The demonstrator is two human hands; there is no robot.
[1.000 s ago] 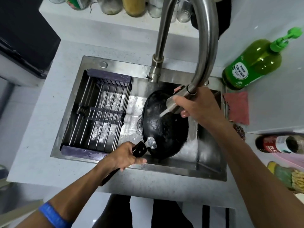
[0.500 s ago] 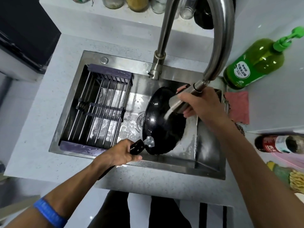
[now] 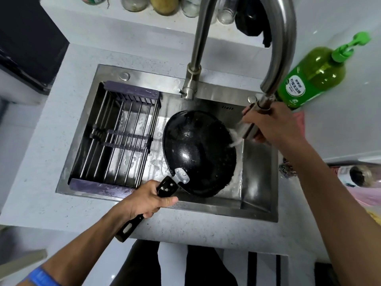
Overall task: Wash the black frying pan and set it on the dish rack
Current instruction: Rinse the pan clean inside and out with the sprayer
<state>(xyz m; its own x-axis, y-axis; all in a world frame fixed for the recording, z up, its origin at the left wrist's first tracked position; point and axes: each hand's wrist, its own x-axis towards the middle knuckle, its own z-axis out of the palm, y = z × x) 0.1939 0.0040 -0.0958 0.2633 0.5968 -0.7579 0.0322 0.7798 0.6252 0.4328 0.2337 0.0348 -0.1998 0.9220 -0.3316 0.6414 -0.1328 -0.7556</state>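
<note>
Fingers of the left hand (image 3: 148, 200) are curled round the black handle of the black frying pan (image 3: 199, 152), thumb laid along its upper side near the riveted metal bracket; the handle's far end sticks out past the wrist over the counter edge; fingers of the right hand (image 3: 274, 125) are wrapped round the pull-out spray head (image 3: 250, 125) of the faucet (image 3: 282, 44), which points down and left toward the pan.

Pan sits inside the sink (image 3: 257, 211), right of the dish rack (image 3: 119, 139) that spans the sink's left half, tilted with its inside facing up and toward the camera; half a second ago it stood steeper, more on edge, and showed a narrower oval; now its opening reads broad and nearly round; the spray head, which then hung over the pan's bowl, has drawn off to the right, and the water (image 3: 235, 138) now strikes the pan's upper right rim; the left hand's grip on the handle has stayed as it was.

Green soap bottle (image 3: 313, 76) lies on the counter to the right of the faucet; a pink cloth (image 3: 300, 120) shows just beyond the right wrist; the rack holds nothing.
</note>
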